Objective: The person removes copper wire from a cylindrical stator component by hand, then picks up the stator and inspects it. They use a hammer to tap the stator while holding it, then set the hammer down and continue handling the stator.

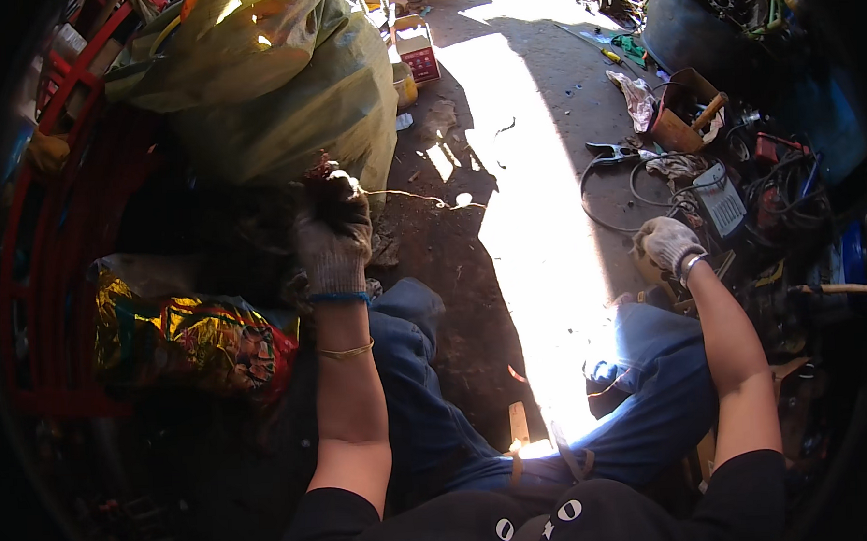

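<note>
My left hand [335, 226], in a knitted work glove with dark-stained fingers, is closed over the dark area beside the greenish sack. Reddish, copper-coloured strands [324, 167] stick out above its fingers. From it a thin wire [413, 193] runs to the right, with a small whitish piece [463, 200] along it. My right hand [666, 242], also gloved, is well apart on the right, its fingers curled in. Next to its fingers ends the loop of a grey cable [590, 208]. What lies inside the right hand is hidden.
A large greenish sack [290, 93] stands at the far left, by a red rack [40, 239] and a shiny gold-red bag [199, 339]. At right are a rusty container [683, 110], a clamp [614, 152] and tangled cables [779, 202]. A sunlit strip [536, 169] crosses the floor.
</note>
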Demonstrator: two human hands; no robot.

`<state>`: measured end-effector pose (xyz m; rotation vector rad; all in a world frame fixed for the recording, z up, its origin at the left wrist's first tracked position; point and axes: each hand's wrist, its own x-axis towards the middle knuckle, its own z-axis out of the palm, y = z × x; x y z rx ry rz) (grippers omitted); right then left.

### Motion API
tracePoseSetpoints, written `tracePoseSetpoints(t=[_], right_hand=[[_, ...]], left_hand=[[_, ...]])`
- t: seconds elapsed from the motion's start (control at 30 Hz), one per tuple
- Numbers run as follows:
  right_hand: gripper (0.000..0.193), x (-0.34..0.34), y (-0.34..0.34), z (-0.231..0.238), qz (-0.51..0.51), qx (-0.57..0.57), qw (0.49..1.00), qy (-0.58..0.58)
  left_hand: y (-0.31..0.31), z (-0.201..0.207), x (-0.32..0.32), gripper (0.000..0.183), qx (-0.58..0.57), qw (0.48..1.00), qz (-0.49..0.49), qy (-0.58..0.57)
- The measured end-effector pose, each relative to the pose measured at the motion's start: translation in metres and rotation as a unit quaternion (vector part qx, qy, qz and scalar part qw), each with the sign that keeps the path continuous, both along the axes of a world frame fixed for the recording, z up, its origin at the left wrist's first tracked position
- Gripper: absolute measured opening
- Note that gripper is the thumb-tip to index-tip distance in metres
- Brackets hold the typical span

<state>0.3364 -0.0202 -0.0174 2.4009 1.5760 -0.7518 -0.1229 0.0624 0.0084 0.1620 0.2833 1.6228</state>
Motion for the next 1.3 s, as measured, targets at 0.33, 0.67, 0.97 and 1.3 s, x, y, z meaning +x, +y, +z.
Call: tracePoseSetpoints(t=[0.33,0.67,0.97,1.3], right_hand=[[0.024,0.083,-0.010,-0.023,-0.165,0.162,0.972,0.035],[0.071,-0.052,0.003,0.037,0.129,0.269,0.920,0.256],[0.040,-0.111,0.006,-0.048,0.560,0.328,0.737,0.188],[0.033,-0.099,0.007,0.040,0.285,0.151,0.829,0.457]], left_hand=[[-0.005,0.004,0.022,0.024,-0.032,0.997,-0.057,-0.048],[-0.020,-0.032,0.093,0.022,0.037,0.938,-0.079,0.336],[-0.046,-0.024,0.123,0.034,-0.062,0.935,-0.299,0.182],[-0.056,0.007,0.109,0.010,0.082,0.795,-0.110,0.591]])
